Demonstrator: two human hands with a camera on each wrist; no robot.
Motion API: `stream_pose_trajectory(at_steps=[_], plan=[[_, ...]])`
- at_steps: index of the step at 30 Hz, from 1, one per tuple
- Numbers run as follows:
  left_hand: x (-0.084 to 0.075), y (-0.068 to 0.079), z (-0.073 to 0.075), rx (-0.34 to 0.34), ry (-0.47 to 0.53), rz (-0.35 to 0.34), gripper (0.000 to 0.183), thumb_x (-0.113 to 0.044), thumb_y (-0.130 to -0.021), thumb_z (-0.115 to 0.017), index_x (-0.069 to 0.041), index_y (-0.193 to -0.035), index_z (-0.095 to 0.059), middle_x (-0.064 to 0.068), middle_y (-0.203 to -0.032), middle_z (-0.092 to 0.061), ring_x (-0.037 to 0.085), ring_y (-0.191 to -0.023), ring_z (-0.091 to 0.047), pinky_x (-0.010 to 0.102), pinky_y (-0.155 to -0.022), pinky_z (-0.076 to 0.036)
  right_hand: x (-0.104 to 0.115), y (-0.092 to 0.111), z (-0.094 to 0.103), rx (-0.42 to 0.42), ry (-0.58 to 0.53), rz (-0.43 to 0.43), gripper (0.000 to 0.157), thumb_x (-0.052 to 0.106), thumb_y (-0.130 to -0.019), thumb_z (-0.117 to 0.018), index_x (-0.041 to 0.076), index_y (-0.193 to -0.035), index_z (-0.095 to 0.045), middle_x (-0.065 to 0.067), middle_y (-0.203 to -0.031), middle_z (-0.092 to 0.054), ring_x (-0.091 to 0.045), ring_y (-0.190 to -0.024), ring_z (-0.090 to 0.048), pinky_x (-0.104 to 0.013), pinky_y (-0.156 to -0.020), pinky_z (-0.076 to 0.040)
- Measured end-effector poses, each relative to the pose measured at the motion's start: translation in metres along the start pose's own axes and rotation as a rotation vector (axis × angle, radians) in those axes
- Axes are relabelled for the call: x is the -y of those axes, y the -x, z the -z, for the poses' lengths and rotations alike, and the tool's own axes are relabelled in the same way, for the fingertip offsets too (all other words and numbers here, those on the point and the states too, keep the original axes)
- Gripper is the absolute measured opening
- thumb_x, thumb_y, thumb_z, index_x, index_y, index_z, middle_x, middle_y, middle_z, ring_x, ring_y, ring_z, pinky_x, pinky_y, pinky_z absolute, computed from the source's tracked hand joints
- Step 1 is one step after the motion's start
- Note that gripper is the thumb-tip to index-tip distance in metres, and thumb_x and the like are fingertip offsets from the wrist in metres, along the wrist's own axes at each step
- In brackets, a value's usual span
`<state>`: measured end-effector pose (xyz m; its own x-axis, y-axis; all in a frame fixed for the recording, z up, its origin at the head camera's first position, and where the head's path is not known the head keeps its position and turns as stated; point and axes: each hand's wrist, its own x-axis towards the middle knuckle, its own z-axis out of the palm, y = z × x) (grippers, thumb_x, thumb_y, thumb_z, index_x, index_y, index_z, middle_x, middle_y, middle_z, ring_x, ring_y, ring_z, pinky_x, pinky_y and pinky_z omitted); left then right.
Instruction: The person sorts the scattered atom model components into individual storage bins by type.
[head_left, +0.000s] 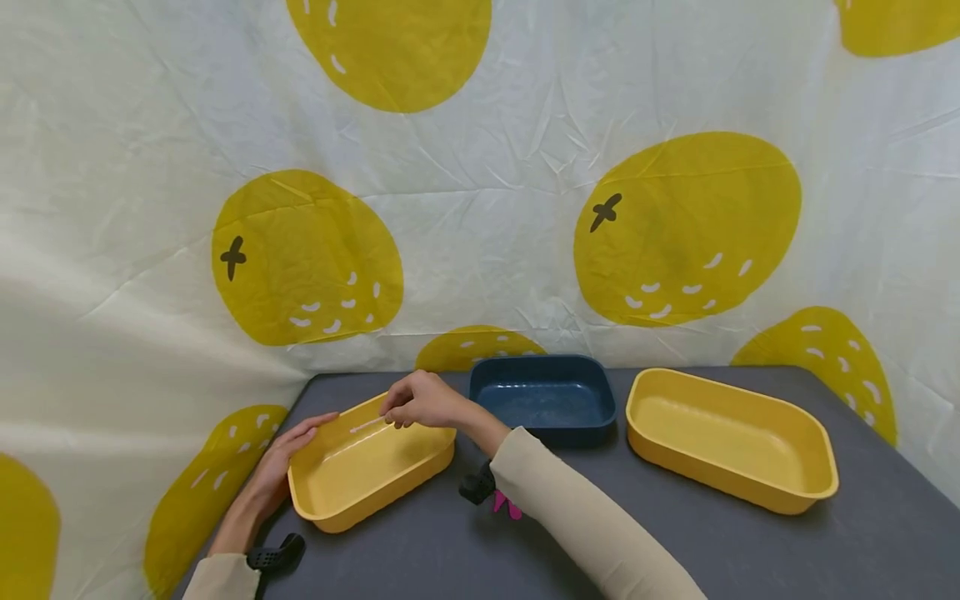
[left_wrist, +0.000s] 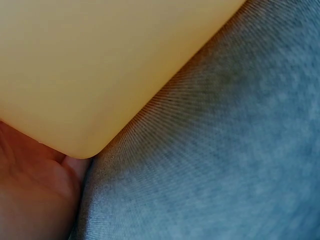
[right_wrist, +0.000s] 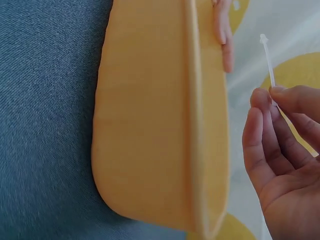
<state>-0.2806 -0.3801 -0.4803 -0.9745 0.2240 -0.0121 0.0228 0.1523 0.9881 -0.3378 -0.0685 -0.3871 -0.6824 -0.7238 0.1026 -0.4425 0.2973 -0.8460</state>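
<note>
In the head view, my right hand point(head_left: 423, 400) is above the left yellow tray point(head_left: 367, 492), pinching a thin white cotton swab point(head_left: 366, 424) between thumb and fingertips. The right wrist view shows the swab point(right_wrist: 268, 60) pointing up and away, its knobbed tip free; its other end is hidden in the fingers. Against the tray's left side rests my left hand point(head_left: 281, 462), fingers straight along the rim. Up close in the left wrist view, the palm point(left_wrist: 37, 185) lies beside the tray's corner point(left_wrist: 85, 135). I see nothing lying inside this tray.
A dark blue tray point(head_left: 543, 433) stands at the back middle, and another yellow tray point(head_left: 720, 479) to the right. Something pink point(head_left: 507, 505) lies on the grey table point(head_left: 420, 558), partly hidden by my right sleeve. A lemon-patterned cloth point(head_left: 487, 250) hangs behind.
</note>
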Motion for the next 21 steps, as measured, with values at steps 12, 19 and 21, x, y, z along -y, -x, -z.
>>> stream_pose_trajectory(at_steps=[12,19,21], plan=[[-0.004,0.001,0.005,0.002,0.028,-0.025,0.056,-0.034,-0.114,-0.037,-0.002,-0.159,-0.035,-0.014,-0.146,-0.050,0.001,-0.127,-0.059,0.022,-0.101,-0.053,-0.023,-0.032,-0.028,-0.072,-0.128,-0.133,0.007,0.003,-0.094,-0.073,-0.001,-0.094,-0.078,-0.014,-0.086,-0.077,-0.039,-0.090,-0.076,-0.048,-0.084,-0.063],[0.000,-0.001,-0.001,-0.010,0.039,-0.022,0.055,-0.033,-0.113,-0.038,-0.002,-0.158,-0.038,-0.014,-0.145,-0.051,0.001,-0.126,-0.059,0.022,-0.101,-0.053,-0.039,-0.034,-0.038,-0.071,-0.102,-0.177,0.007,0.004,-0.094,-0.074,0.000,-0.092,-0.079,-0.011,-0.086,-0.075,-0.031,-0.083,-0.074,-0.041,-0.079,-0.063],[0.001,-0.001,-0.002,-0.012,0.041,-0.014,0.054,-0.033,-0.113,-0.038,-0.002,-0.158,-0.038,-0.013,-0.145,-0.052,0.001,-0.126,-0.059,0.022,-0.101,-0.053,-0.041,-0.034,-0.038,-0.071,-0.089,-0.184,0.007,0.004,-0.093,-0.074,-0.001,-0.092,-0.078,-0.012,-0.086,-0.075,-0.026,-0.078,-0.072,-0.040,-0.077,-0.063]])
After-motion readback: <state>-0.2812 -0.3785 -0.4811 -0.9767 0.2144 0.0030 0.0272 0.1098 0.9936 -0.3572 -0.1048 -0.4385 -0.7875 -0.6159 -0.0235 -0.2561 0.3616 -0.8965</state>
